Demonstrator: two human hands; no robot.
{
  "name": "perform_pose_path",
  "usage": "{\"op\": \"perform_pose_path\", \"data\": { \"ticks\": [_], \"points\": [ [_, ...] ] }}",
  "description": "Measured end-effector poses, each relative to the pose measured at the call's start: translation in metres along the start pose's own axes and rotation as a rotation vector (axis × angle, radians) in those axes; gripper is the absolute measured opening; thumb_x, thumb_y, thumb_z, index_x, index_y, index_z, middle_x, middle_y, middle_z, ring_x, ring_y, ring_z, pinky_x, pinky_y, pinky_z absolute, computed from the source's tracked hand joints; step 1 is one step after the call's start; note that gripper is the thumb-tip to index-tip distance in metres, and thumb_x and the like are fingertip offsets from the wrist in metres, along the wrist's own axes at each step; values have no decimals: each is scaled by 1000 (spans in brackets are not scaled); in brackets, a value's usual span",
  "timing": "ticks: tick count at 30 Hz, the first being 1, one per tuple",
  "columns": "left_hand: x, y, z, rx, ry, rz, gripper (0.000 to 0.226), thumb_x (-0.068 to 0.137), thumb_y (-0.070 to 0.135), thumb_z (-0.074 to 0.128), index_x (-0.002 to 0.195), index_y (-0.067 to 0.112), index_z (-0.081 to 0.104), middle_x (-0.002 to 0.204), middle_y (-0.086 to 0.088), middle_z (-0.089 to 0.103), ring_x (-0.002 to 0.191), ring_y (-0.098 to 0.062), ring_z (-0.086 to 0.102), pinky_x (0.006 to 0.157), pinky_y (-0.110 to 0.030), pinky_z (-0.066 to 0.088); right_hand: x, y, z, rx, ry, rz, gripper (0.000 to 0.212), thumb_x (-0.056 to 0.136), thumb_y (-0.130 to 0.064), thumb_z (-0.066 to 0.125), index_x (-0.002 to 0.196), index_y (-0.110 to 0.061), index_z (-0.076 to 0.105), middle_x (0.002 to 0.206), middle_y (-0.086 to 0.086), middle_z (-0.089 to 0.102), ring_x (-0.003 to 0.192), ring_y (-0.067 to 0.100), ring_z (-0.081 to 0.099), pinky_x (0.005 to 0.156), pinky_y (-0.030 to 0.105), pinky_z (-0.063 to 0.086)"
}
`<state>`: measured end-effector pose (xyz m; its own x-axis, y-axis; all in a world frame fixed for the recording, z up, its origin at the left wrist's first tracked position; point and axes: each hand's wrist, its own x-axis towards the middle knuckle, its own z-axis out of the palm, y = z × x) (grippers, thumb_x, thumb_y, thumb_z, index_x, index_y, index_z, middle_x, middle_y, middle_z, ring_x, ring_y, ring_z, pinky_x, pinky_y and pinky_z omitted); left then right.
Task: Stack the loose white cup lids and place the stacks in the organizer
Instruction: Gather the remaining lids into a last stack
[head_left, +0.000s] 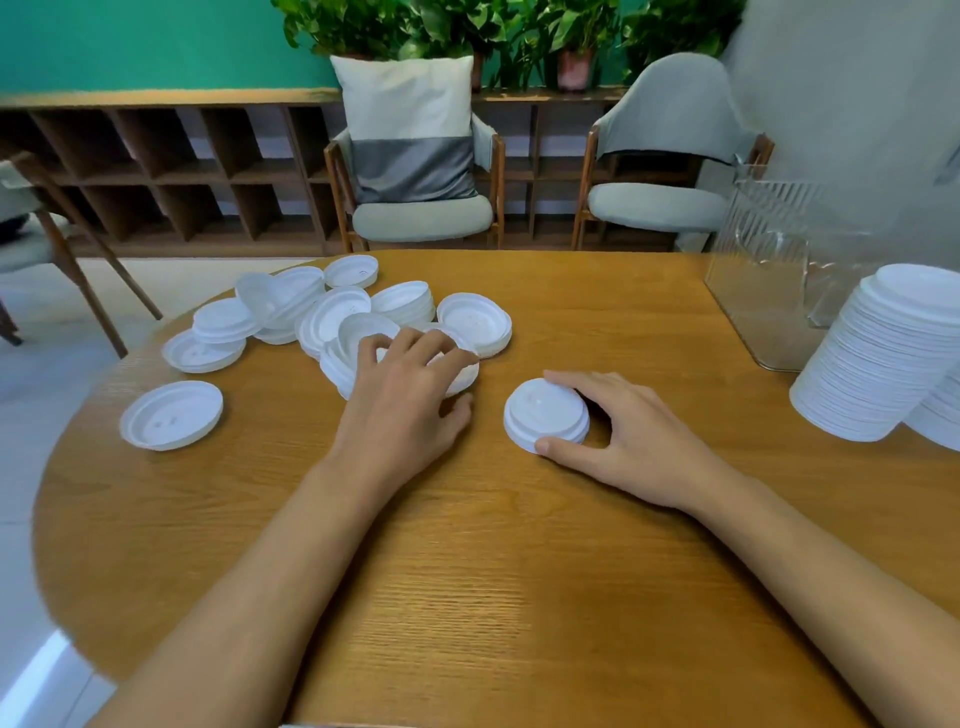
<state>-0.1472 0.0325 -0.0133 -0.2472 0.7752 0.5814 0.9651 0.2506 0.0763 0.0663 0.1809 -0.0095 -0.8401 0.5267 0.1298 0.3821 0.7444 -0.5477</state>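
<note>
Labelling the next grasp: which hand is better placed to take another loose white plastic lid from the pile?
Left, probably. The left hand sits on the pile of loose white plastic lids, fingers curled round one white lid. The right hand is pinching the small stack of white lids, apart from the pile.

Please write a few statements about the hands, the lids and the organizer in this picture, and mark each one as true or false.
1. The right hand holds a small stack of lids on the wooden table. True.
2. The left hand lies flat on bare wood. False: its fingers curl over a loose lid at the near edge of the pile of lids.
3. The tall stack of lids stands inside the clear organizer. False: it stands on the table beside the organizer, and no white lids show inside.
4. A single lid lies apart from the pile, on its near left side. True.
</note>
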Motion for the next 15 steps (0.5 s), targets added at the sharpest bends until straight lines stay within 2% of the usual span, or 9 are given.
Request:
{"op": "perform_pose_path", "data": {
  "ticks": [2, 5, 7, 11, 15],
  "points": [
    [-4, -3, -1, 39, -9, -6, 32, 80, 22, 81, 112, 24, 76, 100, 5, 71, 96, -25, 65, 102, -53, 33, 5, -6, 2, -23, -19, 1, 75, 88, -58, 74, 154, -43, 41, 146, -25, 42, 134, -2, 30, 106, 19, 22],
    [-5, -3, -1, 31, -11, 6, 30, 78, 12, 83, 106, 23, 79, 86, 5, 75, 86, -25, 69, 103, -57, 30, 10, -7, 2, -34, -21, -8, 73, 88, -58, 74, 152, -42, 44, 140, -29, 42, 131, -4, 32, 106, 20, 25],
    [-5, -1, -1, 6, -8, 15, 30, 78, 4, 83, 103, 21, 80, 82, 4, 76, 82, -24, 70, 101, -59, 33, 11, -6, 4, -16, 4, -24, 72, 86, -59, 76, 150, -42, 47, 136, -30, 46, 131, -4, 36, 110, 22, 28],
    [-5, 0, 1, -132, -16, -1, 32, 80, -1, 81, 104, 20, 79, 85, 5, 74, 82, -22, 70, 96, -54, 41, 12, -1, 9, 13, 45, -65, 71, 84, -55, 78, 148, -35, 52, 135, -27, 53, 129, -4, 44, 104, 8, 28],
    [-1, -1, 1, -347, -51, -12, 32, 80, 2, 85, 105, 19, 77, 89, 10, 70, 84, -15, 67, 82, -46, 53, 14, 3, 8, 20, 48, -68, 74, 83, -49, 81, 149, -31, 52, 136, -25, 52, 127, -7, 43, 100, 1, 26]
  ]
}}
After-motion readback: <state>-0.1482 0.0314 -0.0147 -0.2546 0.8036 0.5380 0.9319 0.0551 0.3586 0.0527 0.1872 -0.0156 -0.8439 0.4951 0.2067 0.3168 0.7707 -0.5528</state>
